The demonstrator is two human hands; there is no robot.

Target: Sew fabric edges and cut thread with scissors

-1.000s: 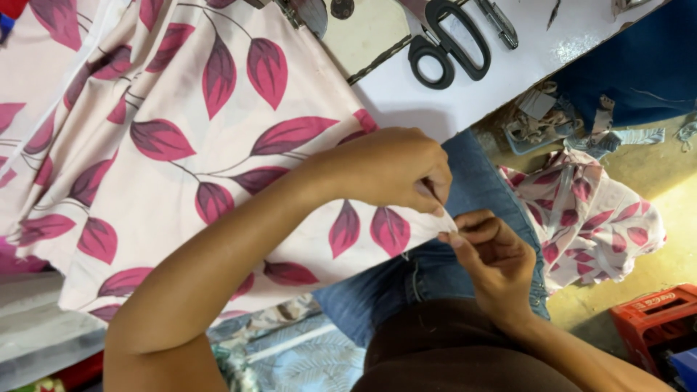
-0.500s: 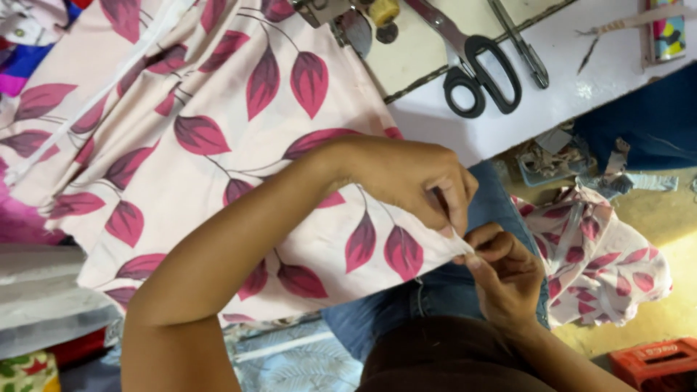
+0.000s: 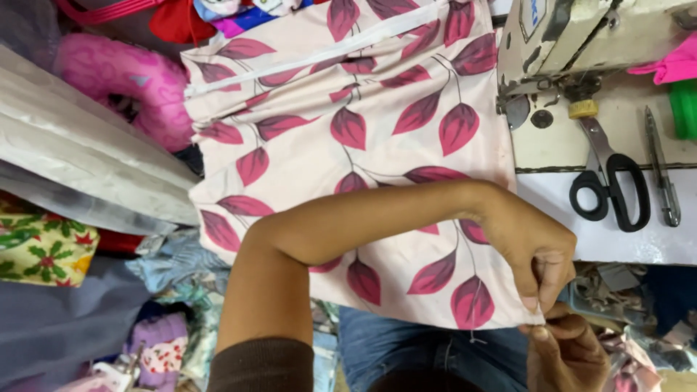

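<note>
A cream fabric (image 3: pixel 363 101) printed with dark pink leaves lies spread over a sewing table and hangs over my lap. My left hand (image 3: pixel 534 254) reaches across it and pinches its lower right corner (image 3: pixel 534 313) between thumb and fingers. My right hand (image 3: pixel 566 352) is just beneath, at the bottom edge of the view, fingers closed on the same corner from below. A thin white thread (image 3: pixel 475 335) dangles from the hem beside them. The two hands almost touch.
Black-handled scissors (image 3: pixel 610 192) and a slim metal tool (image 3: pixel 664 178) lie on the white table (image 3: pixel 624 243) to the right. A sewing machine (image 3: pixel 581 33) stands above them. A pink cushion (image 3: pixel 123 80), grey folded cloth (image 3: pixel 87 163) and piled fabrics (image 3: pixel 51 250) crowd the left.
The view has swung left, so the sewing machine and the piles on the left now show. Both hands have stayed pinched at the fabric's corner, closing a little tighter together.
</note>
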